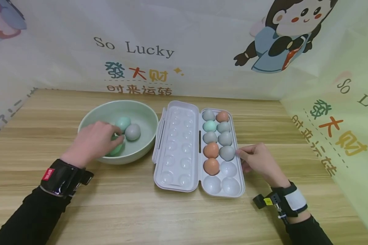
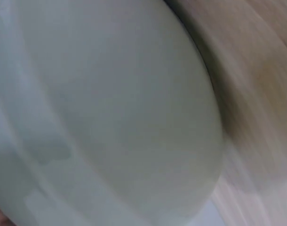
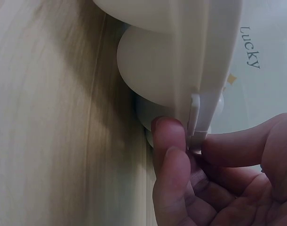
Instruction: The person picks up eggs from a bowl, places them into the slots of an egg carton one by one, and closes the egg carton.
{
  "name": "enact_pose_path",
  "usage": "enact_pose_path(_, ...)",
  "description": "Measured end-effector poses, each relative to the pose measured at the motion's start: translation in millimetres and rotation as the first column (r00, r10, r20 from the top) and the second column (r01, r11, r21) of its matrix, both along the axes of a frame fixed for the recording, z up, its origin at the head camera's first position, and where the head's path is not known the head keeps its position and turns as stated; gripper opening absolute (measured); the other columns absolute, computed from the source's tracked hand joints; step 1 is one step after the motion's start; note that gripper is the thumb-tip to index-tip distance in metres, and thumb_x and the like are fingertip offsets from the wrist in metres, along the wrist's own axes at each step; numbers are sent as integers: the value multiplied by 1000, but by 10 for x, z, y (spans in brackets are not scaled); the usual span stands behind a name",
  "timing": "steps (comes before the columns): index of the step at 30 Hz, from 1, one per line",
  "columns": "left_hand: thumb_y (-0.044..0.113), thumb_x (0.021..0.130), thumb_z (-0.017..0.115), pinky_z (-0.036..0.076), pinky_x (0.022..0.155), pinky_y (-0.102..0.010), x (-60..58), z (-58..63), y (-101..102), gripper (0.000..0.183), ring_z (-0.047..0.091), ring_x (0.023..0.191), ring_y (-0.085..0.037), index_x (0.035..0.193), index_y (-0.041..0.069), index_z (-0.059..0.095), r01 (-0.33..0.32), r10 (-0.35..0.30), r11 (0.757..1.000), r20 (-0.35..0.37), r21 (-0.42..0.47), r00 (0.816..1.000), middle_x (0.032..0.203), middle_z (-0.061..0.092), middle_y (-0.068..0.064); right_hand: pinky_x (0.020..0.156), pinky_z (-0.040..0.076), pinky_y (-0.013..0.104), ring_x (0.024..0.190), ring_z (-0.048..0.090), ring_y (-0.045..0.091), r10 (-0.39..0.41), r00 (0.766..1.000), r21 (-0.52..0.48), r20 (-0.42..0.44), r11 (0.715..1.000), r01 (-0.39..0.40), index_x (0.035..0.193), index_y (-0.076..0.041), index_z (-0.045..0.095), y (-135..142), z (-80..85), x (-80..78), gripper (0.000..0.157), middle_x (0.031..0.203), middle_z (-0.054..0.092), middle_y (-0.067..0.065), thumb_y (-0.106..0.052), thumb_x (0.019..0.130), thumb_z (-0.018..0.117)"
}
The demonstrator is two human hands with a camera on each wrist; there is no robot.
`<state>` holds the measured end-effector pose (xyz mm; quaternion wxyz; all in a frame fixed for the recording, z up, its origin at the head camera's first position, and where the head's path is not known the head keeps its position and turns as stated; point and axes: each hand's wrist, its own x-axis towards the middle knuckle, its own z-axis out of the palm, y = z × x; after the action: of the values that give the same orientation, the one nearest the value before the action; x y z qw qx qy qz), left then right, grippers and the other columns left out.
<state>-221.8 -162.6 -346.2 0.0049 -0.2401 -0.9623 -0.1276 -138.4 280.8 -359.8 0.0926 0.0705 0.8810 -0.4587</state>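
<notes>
My left hand [image 1: 93, 141] reaches into a pale green bowl [image 1: 147, 144], its thumb and fingers curled about a green egg [image 1: 115, 149] that they partly cover. Beside the fingertips lie a mint egg [image 1: 123, 123] and a grey egg [image 1: 133, 132]. At the right, an open white plastic egg box [image 1: 222, 193] holds several grey, brown and mint eggs; three cups at its near end are bare. My right hand [image 1: 260, 160] pinches the box's right rim between thumb and fingers. The right wrist view shows this hand [image 3: 219, 174] at the rim from below.
The box's lid [image 1: 176, 146] lies folded flat to the left, close to the bowl. Underneath is a wood-grain table [image 1: 135, 207]. A printed white sheet [image 1: 202, 44] stands behind the table and along its sides.
</notes>
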Motion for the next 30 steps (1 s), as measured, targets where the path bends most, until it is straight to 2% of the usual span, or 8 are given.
enact_pose_path(4, 31, 91, 70, 31, 52, -31, 16, 19, -10, 26, 43, 58, -17, 74, 11, 68, 9, -8, 1000, 21, -9, 1000, 60, 45, 2, 57, 54, 33, 62, 64, 21, -2, 1000, -5, 1, 1000, 2, 111, 9, 70, -7, 2, -2, 26, 85, 70, 13, -11, 99, 58)
enact_pose_path(10, 43, 85, 76, 26, 52, -30, 27, 25, -26, 37, 39, 51, -13, 62, 17, 62, 1, 0, 1000, 76, -13, 997, 53, 36, 7, 56, 54, 33, 62, 64, 21, -3, 1000, -14, 1, 1000, 3, 111, 9, 69, -16, 7, -3, 26, 86, 70, 14, -11, 99, 58)
enact_pose_path(15, 46, 82, 78, 27, 53, -32, 12, 24, -35, 34, 41, 52, -13, 69, 17, 67, 12, -12, 1000, 97, 3, 995, 53, 38, 7, 57, 54, 33, 63, 64, 21, -2, 1000, -10, 2, 1000, 2, 112, 9, 69, -11, 6, -7, 26, 87, 70, 14, -11, 100, 58)
enact_pose_path(20, 37, 82, 79, 36, 59, -33, -4, 19, -52, 26, 50, 61, -15, 83, 11, 76, 32, -34, 999, 86, 26, 996, 65, 57, 5, 56, 54, 33, 63, 64, 22, 6, 1000, -9, -7, 1000, -6, 111, 10, 69, -10, 0, -4, 26, 87, 70, 15, -11, 99, 58)
enact_pose_path(23, 31, 84, 78, 40, 62, -34, -5, 23, -61, 24, 52, 63, -16, 88, 7, 77, 48, -52, 998, 81, 46, 995, 73, 64, 3, 56, 54, 33, 63, 64, 22, 10, 1000, -11, -12, 1000, -10, 112, 10, 69, -6, -1, -3, 26, 87, 70, 15, -10, 99, 58)
enact_pose_path(30, 23, 84, 76, 40, 59, -33, 8, 65, -68, 19, 49, 60, -14, 86, 4, 74, 79, -88, 993, 95, 92, 992, 69, 60, 2, 57, 54, 33, 64, 64, 23, 17, 1000, -14, -15, 1000, -17, 112, 10, 69, -1, -1, -1, 26, 87, 70, 14, -10, 100, 58)
